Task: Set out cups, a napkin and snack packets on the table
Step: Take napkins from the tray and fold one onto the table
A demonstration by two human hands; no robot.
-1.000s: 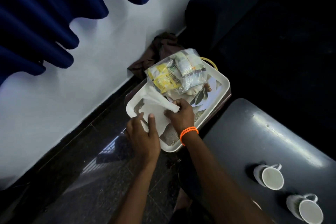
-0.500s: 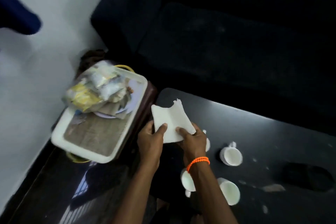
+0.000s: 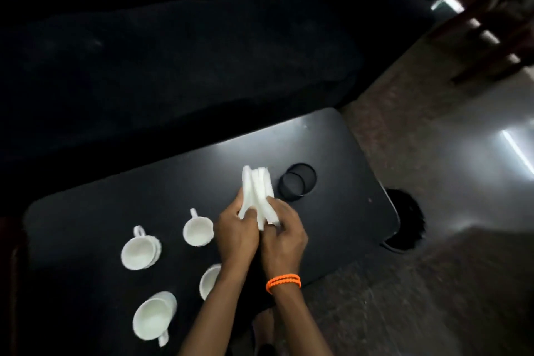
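Black table (image 3: pixel 332 147), white napkin (image 3: pixel 258 191) pinched between both hands (image 3: pixel 261 235)

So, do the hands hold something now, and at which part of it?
Both hands, left and right, hold the white napkin by its lower end, above the table; its upper part stands free.

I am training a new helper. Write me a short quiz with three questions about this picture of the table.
1. True or false: the napkin lies flat on the table.
2. How many white cups are in view?
3. What is on the wrist of the right hand? A) a watch B) an orange band C) nothing

Key: 1. False; the left hand and right hand both hold it. 2. Four. 3. B.
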